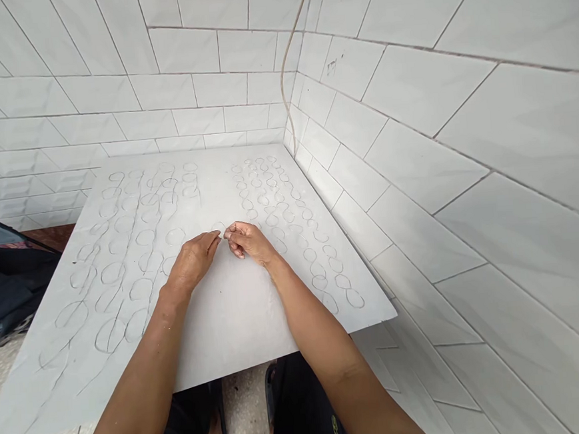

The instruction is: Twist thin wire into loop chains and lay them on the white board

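My left hand (195,256) is closed in a pinch, its fingertips pointing right over the middle of a white sheet (229,335). Facing it, my right hand (246,240) is also closed, thumb and forefinger pressed together and the other fingers curled. A small gap separates the fingertips. A faint thin loop (219,223) shows just beyond them; I cannot tell whether either hand holds it. Larger thin dark loops (112,263) lie in rows on the left, with long loose strands among them. Smaller loops (316,266) form rows on the right.
White tiled walls (463,136) meet in a corner behind and to the right of the sheet. A thin cable (283,77) hangs down that corner. Dark cloth (8,282) rests on a chair at the left. My legs (304,403) are below the near edge.
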{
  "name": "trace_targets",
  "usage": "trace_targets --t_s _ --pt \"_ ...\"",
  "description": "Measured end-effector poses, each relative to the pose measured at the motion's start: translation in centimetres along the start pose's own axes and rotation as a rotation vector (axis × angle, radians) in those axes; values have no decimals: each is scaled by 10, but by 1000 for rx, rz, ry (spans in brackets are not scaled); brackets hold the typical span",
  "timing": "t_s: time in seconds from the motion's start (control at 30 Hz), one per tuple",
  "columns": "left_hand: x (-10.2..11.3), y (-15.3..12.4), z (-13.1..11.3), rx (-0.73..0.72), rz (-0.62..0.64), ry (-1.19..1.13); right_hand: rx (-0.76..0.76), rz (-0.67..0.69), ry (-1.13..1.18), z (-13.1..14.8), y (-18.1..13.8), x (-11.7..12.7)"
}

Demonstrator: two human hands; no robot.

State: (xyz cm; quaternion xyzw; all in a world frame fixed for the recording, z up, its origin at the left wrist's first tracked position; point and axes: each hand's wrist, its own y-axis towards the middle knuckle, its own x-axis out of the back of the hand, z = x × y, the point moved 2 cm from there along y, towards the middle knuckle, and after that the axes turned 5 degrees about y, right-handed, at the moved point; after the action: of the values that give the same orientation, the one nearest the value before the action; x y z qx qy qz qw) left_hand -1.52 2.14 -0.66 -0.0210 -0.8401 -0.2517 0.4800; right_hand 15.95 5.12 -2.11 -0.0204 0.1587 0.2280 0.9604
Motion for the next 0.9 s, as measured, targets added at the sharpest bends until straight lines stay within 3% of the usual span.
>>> trace_targets --t_s 0.17,0.43,0.73,0.9 --pt "0 -6 6 11 -9 -59 -35 30 -38 -5 0 -1" --pt "3 -11 3 323 -35 -291 3 65 -176 -10 -2 -6" --pt "-1 -7 -2 377 -85 -213 1 60 -235 -19 1 -14" --pt "-5 -7 -2 384 -50 -228 -5 47 -217 -19 2 -13"
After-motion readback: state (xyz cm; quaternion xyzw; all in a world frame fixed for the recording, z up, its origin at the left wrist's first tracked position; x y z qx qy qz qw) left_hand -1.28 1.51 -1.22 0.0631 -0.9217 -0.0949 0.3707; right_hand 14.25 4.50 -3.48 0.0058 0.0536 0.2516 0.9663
